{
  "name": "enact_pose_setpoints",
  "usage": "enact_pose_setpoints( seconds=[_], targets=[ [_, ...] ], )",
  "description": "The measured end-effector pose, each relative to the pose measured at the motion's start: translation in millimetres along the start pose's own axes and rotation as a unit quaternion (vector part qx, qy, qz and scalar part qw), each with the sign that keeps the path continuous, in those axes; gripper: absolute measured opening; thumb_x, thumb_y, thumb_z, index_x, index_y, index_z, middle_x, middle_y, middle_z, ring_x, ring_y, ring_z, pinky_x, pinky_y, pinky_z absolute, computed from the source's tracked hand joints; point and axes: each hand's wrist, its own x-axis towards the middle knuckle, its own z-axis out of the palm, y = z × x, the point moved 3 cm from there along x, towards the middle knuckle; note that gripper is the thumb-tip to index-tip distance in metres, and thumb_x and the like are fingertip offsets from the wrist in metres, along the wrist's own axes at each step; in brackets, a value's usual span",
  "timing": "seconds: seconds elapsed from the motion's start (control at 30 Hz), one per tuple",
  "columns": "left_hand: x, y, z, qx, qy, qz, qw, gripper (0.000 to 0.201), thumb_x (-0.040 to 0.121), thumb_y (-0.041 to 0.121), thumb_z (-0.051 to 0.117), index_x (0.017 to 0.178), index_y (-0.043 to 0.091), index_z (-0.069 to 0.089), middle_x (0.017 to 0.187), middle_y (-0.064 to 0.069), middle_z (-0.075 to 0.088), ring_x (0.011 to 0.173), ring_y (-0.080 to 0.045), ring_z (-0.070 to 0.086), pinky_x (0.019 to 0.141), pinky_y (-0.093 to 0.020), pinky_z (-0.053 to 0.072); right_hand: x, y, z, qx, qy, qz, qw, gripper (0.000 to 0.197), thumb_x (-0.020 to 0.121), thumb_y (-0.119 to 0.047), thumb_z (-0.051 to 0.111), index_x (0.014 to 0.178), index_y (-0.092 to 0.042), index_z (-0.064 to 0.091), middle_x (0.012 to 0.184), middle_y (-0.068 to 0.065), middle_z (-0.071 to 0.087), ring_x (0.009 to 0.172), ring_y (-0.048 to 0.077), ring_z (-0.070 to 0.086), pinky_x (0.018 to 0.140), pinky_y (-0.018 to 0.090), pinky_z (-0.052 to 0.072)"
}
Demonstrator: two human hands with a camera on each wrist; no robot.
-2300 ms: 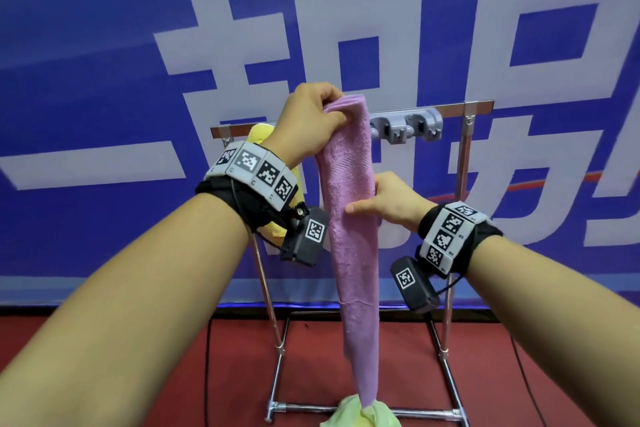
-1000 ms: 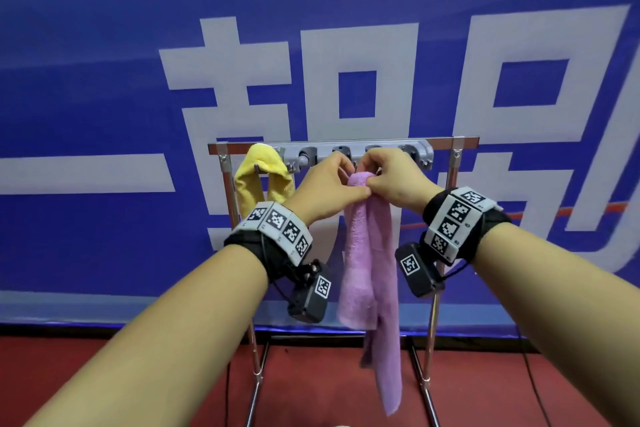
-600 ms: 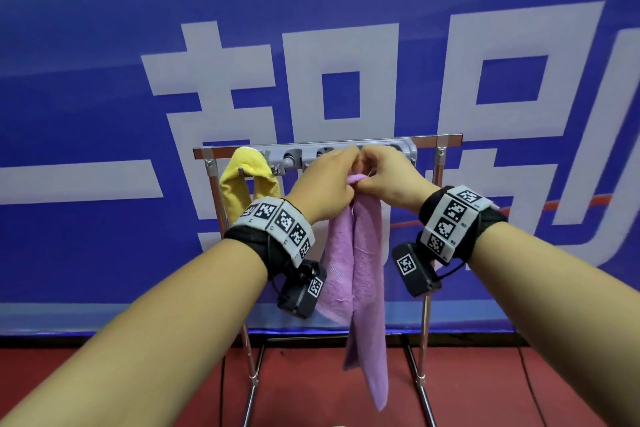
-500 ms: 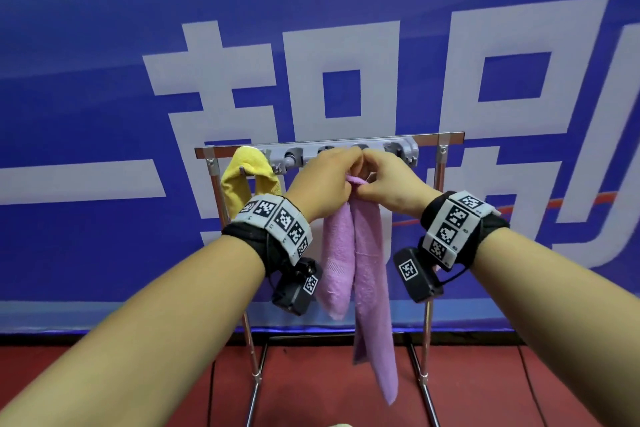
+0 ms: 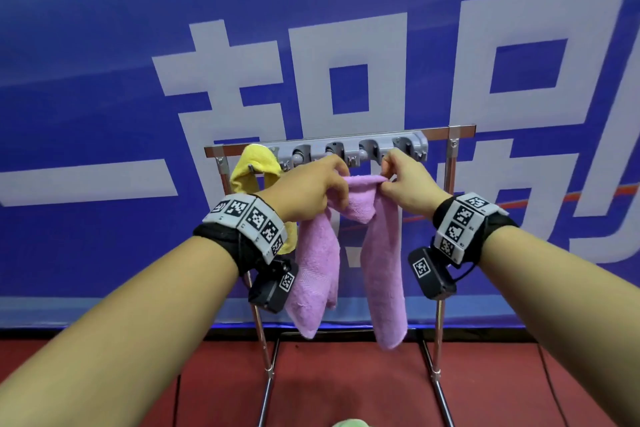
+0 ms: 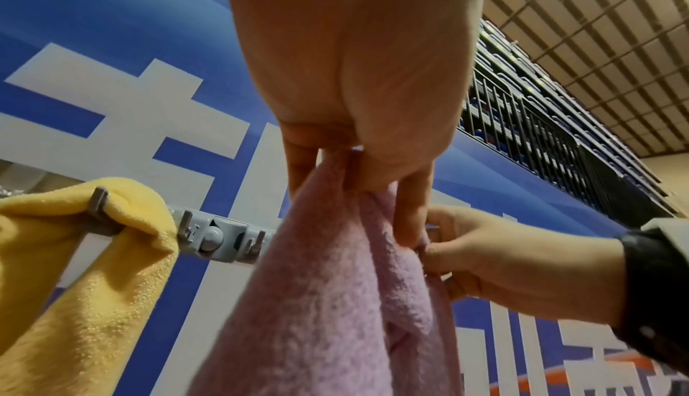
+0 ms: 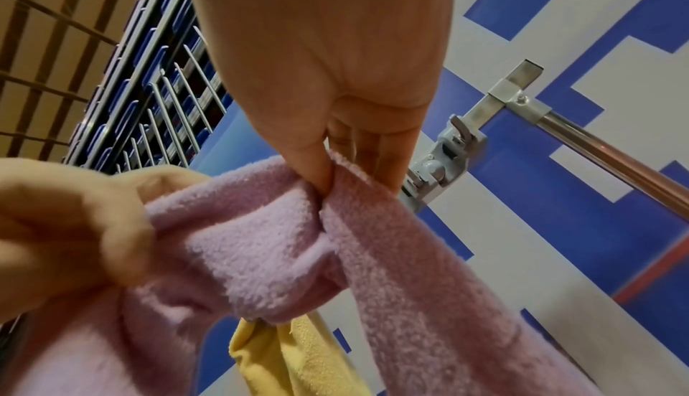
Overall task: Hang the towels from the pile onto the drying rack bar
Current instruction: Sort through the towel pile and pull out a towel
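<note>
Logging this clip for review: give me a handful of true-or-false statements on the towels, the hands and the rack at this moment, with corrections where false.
1. Both hands hold the pink towel. True: the left hand and right hand pinch its top fold.
2. The yellow towel lies on the floor. False: it hangs at the left end of the rack bar, caught on a hook.
3. The pink towel's two ends hang down below the hands. True.
4. The grey hook strip carries three towels. False: only the yellow one hangs there.
5. The backdrop is red. False: blue with white characters.
</note>
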Motion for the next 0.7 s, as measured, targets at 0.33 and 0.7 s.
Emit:
enact_pose_setpoints(
  seconds=[0.33, 0.7],
  targets=[
    [-4.1, -20.2, 13.6, 0.180, 0.045, -0.085, 0.979, 0.022, 0.093, 0.009, 0.052, 0.107, 0.021, 0.064, 0.112, 0.001, 0.053, 0.102, -0.025, 0.060, 0.066, -0.035, 0.040, -10.8, -22.7, 8.4, -0.101, -0.053, -0.115, 0.987, 0.027, 0.079, 0.011, 0.047, 0.084, -0.014, 0.056, 0.080, 0.001, 0.061, 0.072, 0.021, 0.054, 0.054, 0.023, 0.039],
    [-6.6, -45.3, 6.9, 0.041, 0.169, -0.100, 0.980, 0.038, 0.091, 0.003, 0.047, 0.122, 0.023, 0.058, 0.129, 0.004, 0.051, 0.104, -0.028, 0.059, 0.080, -0.046, 0.052, 3.6, -35.0, 48.8, -0.204, -0.081, -0.078, 0.972, 0.036, 0.084, -0.001, 0.047, 0.109, -0.008, 0.072, 0.105, 0.014, 0.068, 0.100, 0.033, 0.060, 0.079, 0.033, 0.044]
  ],
)
